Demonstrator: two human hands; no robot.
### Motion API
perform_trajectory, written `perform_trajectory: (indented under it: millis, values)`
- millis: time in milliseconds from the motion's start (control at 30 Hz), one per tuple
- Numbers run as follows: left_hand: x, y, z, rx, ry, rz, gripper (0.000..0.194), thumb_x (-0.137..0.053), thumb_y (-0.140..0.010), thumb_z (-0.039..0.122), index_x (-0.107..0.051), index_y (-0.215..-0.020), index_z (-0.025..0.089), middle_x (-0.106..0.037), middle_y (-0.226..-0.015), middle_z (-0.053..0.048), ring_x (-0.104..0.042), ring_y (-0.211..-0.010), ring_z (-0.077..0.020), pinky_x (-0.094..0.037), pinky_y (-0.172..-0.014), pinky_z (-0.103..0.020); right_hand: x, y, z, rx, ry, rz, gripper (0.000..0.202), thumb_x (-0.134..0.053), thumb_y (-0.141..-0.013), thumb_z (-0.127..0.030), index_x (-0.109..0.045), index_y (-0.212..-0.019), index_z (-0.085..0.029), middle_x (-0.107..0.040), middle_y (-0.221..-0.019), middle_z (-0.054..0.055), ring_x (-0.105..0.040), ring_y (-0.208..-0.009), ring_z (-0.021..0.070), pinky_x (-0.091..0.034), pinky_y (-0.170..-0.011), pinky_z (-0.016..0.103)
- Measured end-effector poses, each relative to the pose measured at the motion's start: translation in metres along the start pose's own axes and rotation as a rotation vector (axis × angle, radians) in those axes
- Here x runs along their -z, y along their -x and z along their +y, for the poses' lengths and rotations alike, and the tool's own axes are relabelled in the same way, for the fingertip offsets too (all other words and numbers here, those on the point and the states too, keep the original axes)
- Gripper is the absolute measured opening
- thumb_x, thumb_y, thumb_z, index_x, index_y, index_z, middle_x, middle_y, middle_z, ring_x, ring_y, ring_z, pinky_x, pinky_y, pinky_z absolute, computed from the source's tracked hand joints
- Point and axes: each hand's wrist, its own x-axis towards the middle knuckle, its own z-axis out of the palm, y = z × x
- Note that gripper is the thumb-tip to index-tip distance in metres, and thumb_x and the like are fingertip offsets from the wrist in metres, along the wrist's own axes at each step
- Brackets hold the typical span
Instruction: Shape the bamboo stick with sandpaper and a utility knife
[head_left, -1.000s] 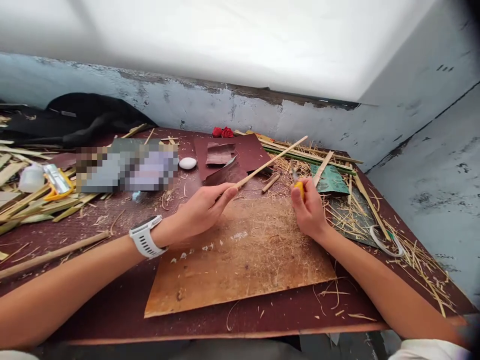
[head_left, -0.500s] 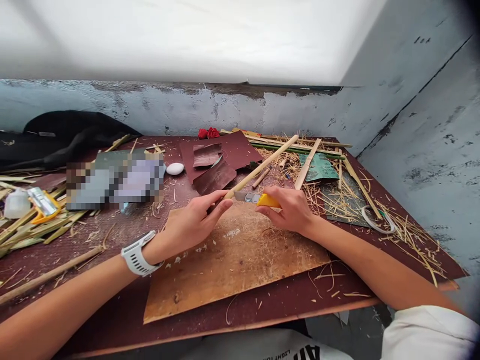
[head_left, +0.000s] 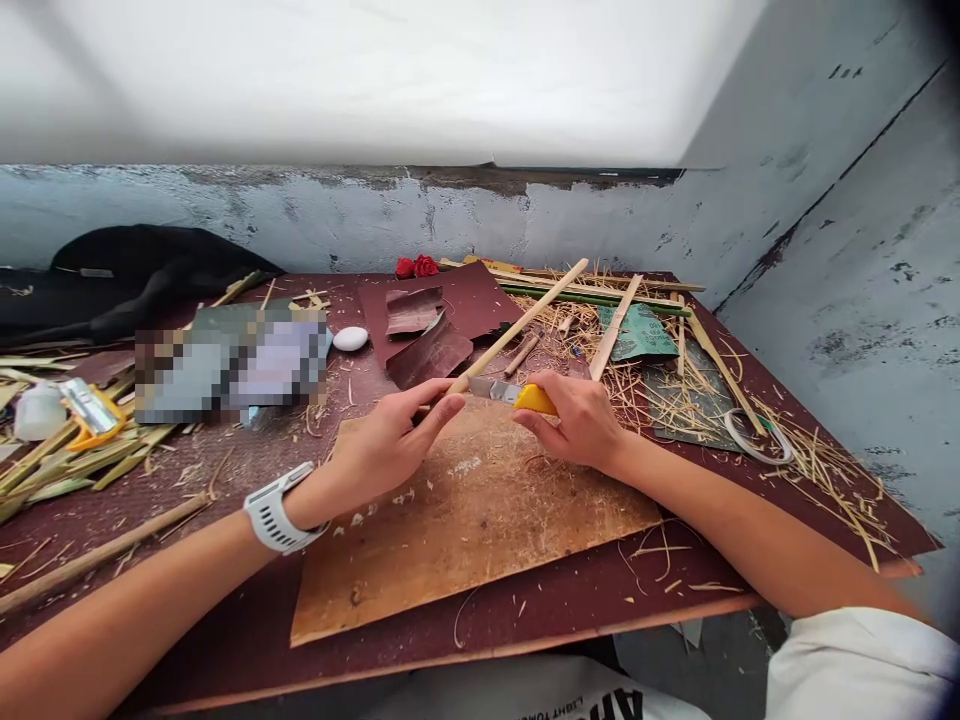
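My left hand (head_left: 401, 430), with a white watch on its wrist, is closed around the near end of a pale bamboo strip (head_left: 525, 322). The strip slants up and away to the right, above the table. Closed on the yellow handle of a utility knife (head_left: 534, 398) is my right hand (head_left: 574, 420). The knife's blade points left and meets the strip just beyond my left fingertips. Beneath both hands lies a worn wooden board (head_left: 472, 530). What my left palm covers is hidden.
Bamboo strips and shavings (head_left: 637, 400) litter the right side, with a tape roll (head_left: 757, 437) there. Sandpaper pieces (head_left: 431, 350) lie behind the board. A white egg-shaped object (head_left: 350, 339), a yellow-and-silver tool (head_left: 91, 412) and black cloth (head_left: 142, 275) are on the left. Walls bound the back and right.
The bamboo strip's far end has shifted slightly left and up. Both hands keep nearly the same places, with the knife blade still against the strip.
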Motion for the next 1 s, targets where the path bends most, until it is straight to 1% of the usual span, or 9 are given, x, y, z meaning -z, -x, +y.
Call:
perform_trajectory:
  millis: [100, 233, 300, 367, 433, 600, 700, 833, 1000]
  values:
    - [0.001, 0.001, 0.003, -0.007, 0.010, 0.003, 0.037, -0.051, -0.108, 0.050, -0.069, -0.122, 0.020, -0.070, -0.089, 0.001, -0.054, -0.069, -0.0136, -0.040, -0.061, -0.025, 0.000, 0.000, -0.002, 0.020, -0.011, 0.014, 0.031, -0.054, -0.104, -0.052, -0.058, -0.105, -0.022, -0.072, -0.080, 0.004, -0.062, -0.062, 0.0164, -0.038, -0.056, 0.029]
    - [0.002, 0.002, 0.005, 0.002, 0.000, 0.001, 0.039, -0.051, -0.108, 0.051, -0.070, -0.122, 0.020, -0.071, -0.092, 0.000, -0.059, -0.074, -0.0150, -0.043, -0.066, -0.026, 0.003, 0.000, -0.001, -0.017, -0.025, -0.002, 0.026, -0.055, -0.103, -0.048, -0.059, -0.107, -0.022, -0.071, -0.076, 0.002, -0.060, -0.059, 0.0157, -0.035, -0.055, 0.028]
    - [0.002, 0.003, 0.005, 0.016, -0.014, -0.004, 0.042, -0.050, -0.108, 0.053, -0.070, -0.127, 0.020, -0.070, -0.088, 0.000, -0.057, -0.069, -0.0146, -0.042, -0.061, -0.026, 0.004, 0.000, 0.001, -0.021, -0.012, -0.013, 0.024, -0.055, -0.103, -0.046, -0.059, -0.105, -0.022, -0.069, -0.072, 0.001, -0.059, -0.056, 0.0155, -0.034, -0.054, 0.028]
    - [0.002, 0.003, 0.006, 0.017, -0.018, -0.005, 0.047, -0.050, -0.108, 0.055, -0.070, -0.130, 0.019, -0.068, -0.081, 0.000, -0.051, -0.062, -0.0136, -0.037, -0.055, -0.025, 0.005, 0.000, 0.003, -0.014, 0.007, -0.017, 0.023, -0.055, -0.102, -0.045, -0.058, -0.102, -0.022, -0.065, -0.068, 0.000, -0.057, -0.053, 0.0151, -0.031, -0.052, 0.027]
    - [0.003, 0.003, 0.009, -0.006, -0.004, -0.009, 0.049, -0.049, -0.108, 0.054, -0.070, -0.132, 0.017, -0.068, -0.081, 0.000, -0.050, -0.061, -0.0131, -0.036, -0.053, -0.025, 0.005, 0.000, 0.004, -0.002, 0.021, -0.010, 0.023, -0.055, -0.102, -0.044, -0.057, -0.099, -0.021, -0.062, -0.065, -0.001, -0.055, -0.050, 0.0147, -0.029, -0.050, 0.027]
    - [0.005, 0.002, 0.012, -0.100, -0.017, -0.037, 0.043, -0.043, -0.112, 0.045, -0.069, -0.132, 0.017, -0.074, -0.092, -0.003, -0.061, -0.074, -0.0152, -0.043, -0.063, -0.025, 0.007, -0.002, 0.001, 0.034, 0.067, -0.005, 0.026, -0.051, -0.105, -0.044, -0.054, -0.096, -0.020, -0.059, -0.062, -0.002, -0.054, -0.047, 0.0136, -0.029, -0.048, 0.026]
    - [0.002, 0.004, 0.009, -0.149, -0.085, -0.046, 0.042, -0.039, -0.113, 0.045, -0.068, -0.123, 0.016, -0.073, -0.091, -0.004, -0.063, -0.073, -0.0166, -0.044, -0.066, -0.028, 0.007, -0.002, -0.003, 0.053, 0.072, -0.013, 0.027, -0.051, -0.105, -0.044, -0.055, -0.096, -0.019, -0.060, -0.061, -0.002, -0.055, -0.046, 0.0133, -0.031, -0.047, 0.026]
    - [-0.004, 0.007, 0.005, -0.197, -0.191, -0.060, 0.036, -0.034, -0.115, 0.041, -0.060, -0.110, 0.015, -0.071, -0.094, -0.007, -0.064, -0.075, -0.0192, -0.043, -0.069, -0.032, 0.008, -0.002, -0.009, 0.068, 0.061, -0.039, 0.029, -0.050, -0.106, -0.044, -0.057, -0.096, -0.018, -0.059, -0.059, -0.002, -0.055, -0.045, 0.0130, -0.032, -0.047, 0.026]
    - [-0.007, 0.010, 0.003, -0.268, -0.266, -0.048, 0.028, -0.032, -0.115, 0.033, -0.047, -0.096, 0.020, -0.063, -0.081, -0.003, -0.056, -0.062, -0.0174, -0.037, -0.060, -0.031, 0.008, -0.003, -0.016, 0.063, 0.098, -0.077, 0.037, -0.048, -0.107, -0.046, -0.055, -0.083, -0.019, -0.054, -0.055, -0.002, -0.051, -0.042, 0.0121, -0.027, -0.046, 0.027]
